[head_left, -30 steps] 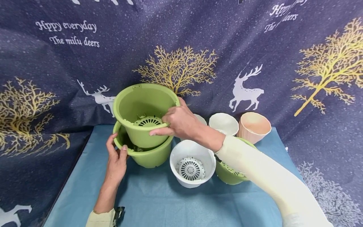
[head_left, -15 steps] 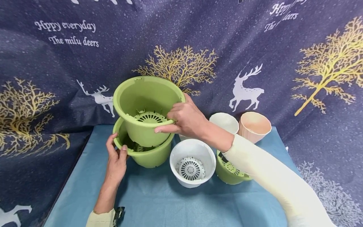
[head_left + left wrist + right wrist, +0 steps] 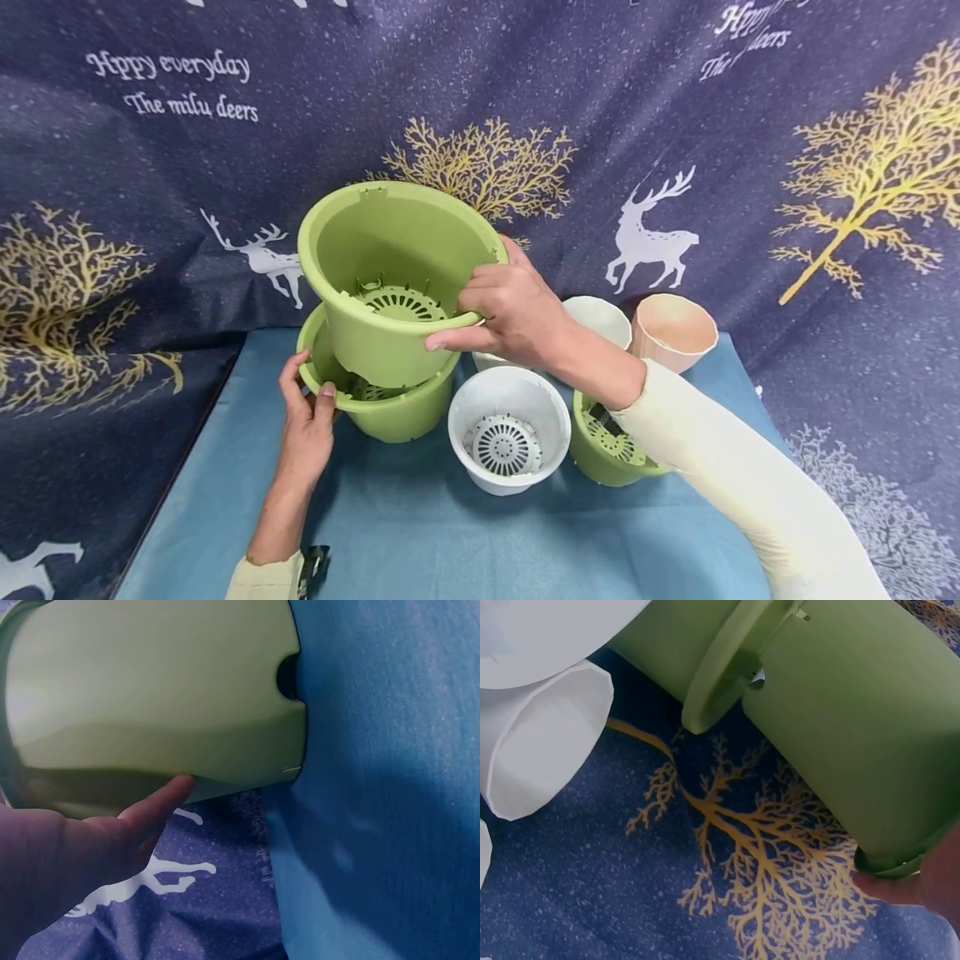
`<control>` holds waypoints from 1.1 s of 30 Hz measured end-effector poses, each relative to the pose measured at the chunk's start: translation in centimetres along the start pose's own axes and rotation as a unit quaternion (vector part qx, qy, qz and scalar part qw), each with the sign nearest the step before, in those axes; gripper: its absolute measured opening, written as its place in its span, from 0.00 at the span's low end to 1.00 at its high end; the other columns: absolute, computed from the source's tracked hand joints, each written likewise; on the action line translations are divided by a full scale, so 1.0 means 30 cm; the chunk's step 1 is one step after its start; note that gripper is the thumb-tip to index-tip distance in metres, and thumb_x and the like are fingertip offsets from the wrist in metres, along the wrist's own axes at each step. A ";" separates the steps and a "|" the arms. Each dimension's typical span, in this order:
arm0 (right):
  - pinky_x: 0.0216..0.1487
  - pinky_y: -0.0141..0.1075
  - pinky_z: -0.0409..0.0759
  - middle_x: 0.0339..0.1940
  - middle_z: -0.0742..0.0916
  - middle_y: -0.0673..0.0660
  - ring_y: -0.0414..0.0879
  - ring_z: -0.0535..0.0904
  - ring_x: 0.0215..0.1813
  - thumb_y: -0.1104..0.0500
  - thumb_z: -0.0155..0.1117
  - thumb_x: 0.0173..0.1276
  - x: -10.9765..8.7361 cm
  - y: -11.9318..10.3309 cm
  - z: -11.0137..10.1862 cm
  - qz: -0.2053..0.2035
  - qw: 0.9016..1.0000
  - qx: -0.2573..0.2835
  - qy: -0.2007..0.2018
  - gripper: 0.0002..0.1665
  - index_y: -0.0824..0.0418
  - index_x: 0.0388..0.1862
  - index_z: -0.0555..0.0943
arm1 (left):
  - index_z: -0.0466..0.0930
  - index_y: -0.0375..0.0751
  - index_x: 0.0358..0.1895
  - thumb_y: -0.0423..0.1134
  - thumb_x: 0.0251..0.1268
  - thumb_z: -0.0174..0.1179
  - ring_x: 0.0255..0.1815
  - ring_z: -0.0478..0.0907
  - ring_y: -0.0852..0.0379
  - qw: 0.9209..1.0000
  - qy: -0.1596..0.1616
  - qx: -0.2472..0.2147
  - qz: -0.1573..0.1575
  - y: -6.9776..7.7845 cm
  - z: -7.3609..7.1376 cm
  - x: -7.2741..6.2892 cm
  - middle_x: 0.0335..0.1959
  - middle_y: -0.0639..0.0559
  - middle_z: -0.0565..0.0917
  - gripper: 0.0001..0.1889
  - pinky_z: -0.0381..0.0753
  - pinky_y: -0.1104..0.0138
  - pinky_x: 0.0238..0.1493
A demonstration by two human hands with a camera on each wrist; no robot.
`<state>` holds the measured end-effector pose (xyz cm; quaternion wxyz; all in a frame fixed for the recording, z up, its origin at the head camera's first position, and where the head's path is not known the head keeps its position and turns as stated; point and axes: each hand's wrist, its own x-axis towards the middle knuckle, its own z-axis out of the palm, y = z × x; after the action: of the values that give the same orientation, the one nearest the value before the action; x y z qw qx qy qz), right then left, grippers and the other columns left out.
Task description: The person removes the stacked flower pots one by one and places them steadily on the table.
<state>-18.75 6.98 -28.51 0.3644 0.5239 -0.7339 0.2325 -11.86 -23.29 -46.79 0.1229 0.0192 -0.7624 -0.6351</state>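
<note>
My right hand [image 3: 510, 304] grips the right rim of a large green plastic flowerpot [image 3: 390, 350], thumb along the outside. That pot is tilted and raised, its slotted base overlapping the mouth of a second green flowerpot [image 3: 401, 421] standing on the cloth. On the lower pot's left rim my left hand [image 3: 307, 417] keeps hold, thumb and fingers on either side of the edge. In the left wrist view, a finger of the left hand [image 3: 82, 847] lies against the green wall. The right wrist view has the raised pot [image 3: 862, 727] over the lower pot's rim [image 3: 727, 675].
Right of the green pair stands a white flowerpot [image 3: 504, 483], then a smaller green pot [image 3: 611, 467] partly under my right sleeve. Behind them are a white fluted pot [image 3: 600, 317], another mostly hidden white one, and a pink fluted pot [image 3: 671, 333]. A printed curtain [image 3: 525, 67] hangs behind.
My right hand has lifted the upper green pot higher and slightly rightward, uncovering more of the lower pot's inside. The left hand has stayed on the lower pot's rim.
</note>
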 end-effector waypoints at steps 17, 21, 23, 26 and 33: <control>0.62 0.64 0.74 0.16 0.80 0.47 0.44 0.75 0.25 0.29 0.59 0.75 -0.015 0.010 -0.131 -0.001 0.999 0.034 0.023 0.38 0.53 0.14 0.76 | 0.41 0.60 0.85 0.42 0.91 0.40 0.45 0.74 0.56 1.000 -0.006 0.001 0.007 -0.007 -0.003 -0.004 0.60 0.40 0.66 0.30 0.79 0.76 0.43; 0.67 0.65 0.73 0.17 0.81 0.46 0.43 0.77 0.26 0.29 0.60 0.74 -0.028 0.010 -0.167 -0.004 0.999 0.041 0.020 0.36 0.53 0.15 0.78 | 0.42 0.59 0.85 0.41 0.90 0.40 0.53 0.77 0.57 1.000 -0.007 -0.021 0.003 -0.007 -0.003 -0.003 0.65 0.34 0.63 0.30 0.81 0.78 0.49; 0.68 0.66 0.72 0.17 0.81 0.46 0.43 0.79 0.27 0.29 0.60 0.74 -0.036 0.009 -0.182 -0.005 0.999 0.041 0.018 0.36 0.52 0.15 0.78 | 0.42 0.59 0.85 0.40 0.90 0.40 0.56 0.77 0.57 1.000 -0.008 -0.027 0.003 -0.008 -0.003 -0.003 0.67 0.33 0.62 0.30 0.81 0.78 0.51; 0.70 0.66 0.71 0.18 0.82 0.45 0.42 0.80 0.27 0.30 0.62 0.74 -0.048 0.006 -0.203 -0.005 0.999 0.042 0.015 0.35 0.52 0.16 0.80 | 0.43 0.59 0.85 0.40 0.90 0.40 0.56 0.77 0.56 0.999 -0.005 -0.031 0.003 -0.008 -0.002 -0.002 0.67 0.33 0.61 0.30 0.81 0.79 0.51; 0.67 0.63 0.72 0.18 0.83 0.44 0.42 0.79 0.27 0.30 0.63 0.73 -0.082 -0.002 -0.240 0.012 0.999 0.040 0.025 0.34 0.53 0.18 0.84 | 0.43 0.59 0.85 0.41 0.90 0.41 0.55 0.76 0.55 1.000 0.001 -0.026 0.001 -0.009 -0.001 -0.005 0.67 0.33 0.61 0.30 0.81 0.79 0.51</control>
<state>-16.13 13.63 -25.91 0.3588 0.5231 -0.7210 0.2789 -11.75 -23.33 -47.08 0.1247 0.0155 -0.7456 -0.6545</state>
